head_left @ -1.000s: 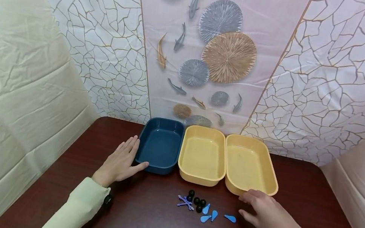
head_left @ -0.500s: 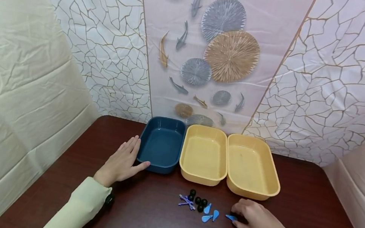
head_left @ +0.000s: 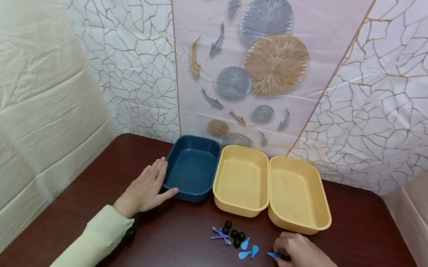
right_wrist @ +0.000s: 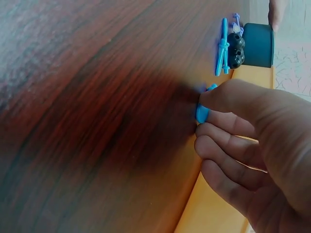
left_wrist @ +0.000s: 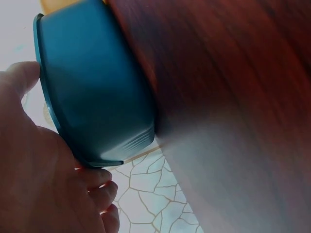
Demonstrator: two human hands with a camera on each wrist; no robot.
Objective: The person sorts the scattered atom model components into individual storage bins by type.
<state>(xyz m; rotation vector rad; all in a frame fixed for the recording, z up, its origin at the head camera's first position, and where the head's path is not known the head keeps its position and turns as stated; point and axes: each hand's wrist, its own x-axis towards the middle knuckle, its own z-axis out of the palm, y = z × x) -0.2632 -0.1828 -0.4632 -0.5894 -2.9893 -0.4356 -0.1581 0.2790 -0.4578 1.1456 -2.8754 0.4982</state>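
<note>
My left hand [head_left: 145, 187] lies with straight fingers against the left side of the dark blue tray [head_left: 189, 196]; in the left wrist view its thumb touches the rim. Over at the right, my right hand [head_left: 304, 260] has thumb and fingers at a small blue teardrop-shaped plastic piece [head_left: 273, 255] on the table. The right wrist view shows this blue piece [right_wrist: 202, 114] pinched by the thumb and index finger, partly hidden by them. Several similar blue pieces [head_left: 244, 255], shiny black beads [head_left: 234, 234] and crossed purple sticks [head_left: 220, 235] lie close together to its left.
Two yellow trays stand in a row beside the blue one: a middle tray [head_left: 239, 210] and a right tray [head_left: 298, 227]. All three sit towards the back of the dark red-brown table [head_left: 178, 258], before a patterned cloth backdrop [head_left: 145, 76].
My right hand has moved left and down from the front of the right yellow tray to the rightmost blue piece and now pinches it. The left hand stays at the blue tray.
</note>
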